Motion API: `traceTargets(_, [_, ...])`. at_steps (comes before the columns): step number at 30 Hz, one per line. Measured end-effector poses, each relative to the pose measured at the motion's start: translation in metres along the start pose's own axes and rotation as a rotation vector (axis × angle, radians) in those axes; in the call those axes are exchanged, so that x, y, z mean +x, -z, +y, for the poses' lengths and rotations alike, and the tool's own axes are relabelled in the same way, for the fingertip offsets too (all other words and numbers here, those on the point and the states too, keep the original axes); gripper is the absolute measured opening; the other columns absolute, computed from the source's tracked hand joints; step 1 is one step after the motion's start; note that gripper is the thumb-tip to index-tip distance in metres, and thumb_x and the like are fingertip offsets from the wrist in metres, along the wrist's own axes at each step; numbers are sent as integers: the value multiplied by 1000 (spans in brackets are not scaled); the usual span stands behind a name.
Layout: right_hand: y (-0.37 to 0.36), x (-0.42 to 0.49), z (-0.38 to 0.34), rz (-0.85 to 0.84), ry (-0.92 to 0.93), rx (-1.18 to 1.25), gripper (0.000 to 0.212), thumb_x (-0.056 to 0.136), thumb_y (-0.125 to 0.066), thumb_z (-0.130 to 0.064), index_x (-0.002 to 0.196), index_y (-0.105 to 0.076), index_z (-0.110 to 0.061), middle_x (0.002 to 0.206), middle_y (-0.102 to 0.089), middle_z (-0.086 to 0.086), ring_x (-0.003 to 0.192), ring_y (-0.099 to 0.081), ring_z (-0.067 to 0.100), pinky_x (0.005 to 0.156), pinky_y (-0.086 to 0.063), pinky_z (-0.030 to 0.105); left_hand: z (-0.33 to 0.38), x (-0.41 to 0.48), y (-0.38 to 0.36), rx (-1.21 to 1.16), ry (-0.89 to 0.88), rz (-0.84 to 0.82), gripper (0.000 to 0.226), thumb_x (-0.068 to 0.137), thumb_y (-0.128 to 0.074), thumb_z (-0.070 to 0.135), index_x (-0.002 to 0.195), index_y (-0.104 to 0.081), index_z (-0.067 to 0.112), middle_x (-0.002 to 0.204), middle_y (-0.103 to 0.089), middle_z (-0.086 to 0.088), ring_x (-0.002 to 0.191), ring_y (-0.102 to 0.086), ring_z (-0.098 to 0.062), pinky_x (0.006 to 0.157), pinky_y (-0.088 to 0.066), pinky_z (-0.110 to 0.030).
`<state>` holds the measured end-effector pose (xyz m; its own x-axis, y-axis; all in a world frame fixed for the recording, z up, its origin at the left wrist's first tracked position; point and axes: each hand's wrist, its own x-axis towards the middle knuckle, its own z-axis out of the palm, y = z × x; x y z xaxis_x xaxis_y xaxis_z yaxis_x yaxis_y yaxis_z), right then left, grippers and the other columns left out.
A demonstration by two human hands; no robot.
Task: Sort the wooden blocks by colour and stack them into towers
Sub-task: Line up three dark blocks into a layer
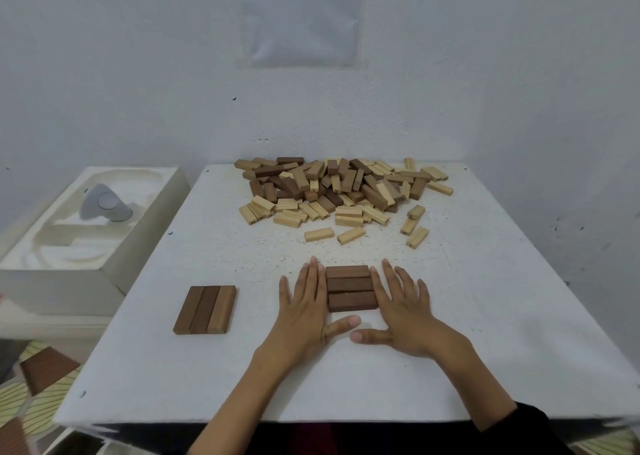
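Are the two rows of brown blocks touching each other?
Apart. Head view shows the left hand and bare table between the centre row and the left row.

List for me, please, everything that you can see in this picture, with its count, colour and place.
Table: one, white, fills the middle of the view.
Loose pile of blocks: many, light and dark wood mixed, far middle of the table.
Centre row of blocks: three, dark brown, side by side, between the hands.
Left row of blocks: three, brown, side by side, near left of the table.
Foam box: one, white, left of the table.
Grey object: one, inside the foam box.
Sheet of paper: one, white, printed, on the wall.
Left hand: flat, fingers straight, at the centre row's left end.
Right hand: flat, fingers straight, at its right end.
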<state>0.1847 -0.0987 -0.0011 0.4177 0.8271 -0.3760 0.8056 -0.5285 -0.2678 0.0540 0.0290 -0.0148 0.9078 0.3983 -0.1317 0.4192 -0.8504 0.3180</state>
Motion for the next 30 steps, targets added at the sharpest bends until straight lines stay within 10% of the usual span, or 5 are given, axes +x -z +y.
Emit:
traceTargets(10, [11, 3, 10, 146, -53, 35, 107, 74, -48, -74, 146, 18, -30, 155, 21, 0, 142, 17, 24, 113, 10, 49, -23, 17, 16, -235, -170, 54, 123, 60, -53, 81, 150, 9, 25, 160, 0, 5, 144, 7, -6, 119, 7, -41])
traceTargets(17, [7, 7, 11, 207, -35, 46, 134, 23, 13, -99, 145, 3, -44, 156, 10, -2, 141, 10, 22, 114, 4, 46, -24, 20, 18, -401, -195, 139, 112, 63, -67, 66, 151, -9, 28, 133, -45, 17, 126, -34, 1, 117, -11, -43])
traceTargets(30, [-4, -6, 0, 86, -75, -20, 152, 10, 18, -97, 144, 26, -25, 149, 36, 8, 140, 25, 27, 111, 10, 54, -7, 30, 32, -116, -258, 120, 107, 65, -63, 72, 150, -14, 29, 141, -43, 11, 130, -33, -9, 104, -16, -25])
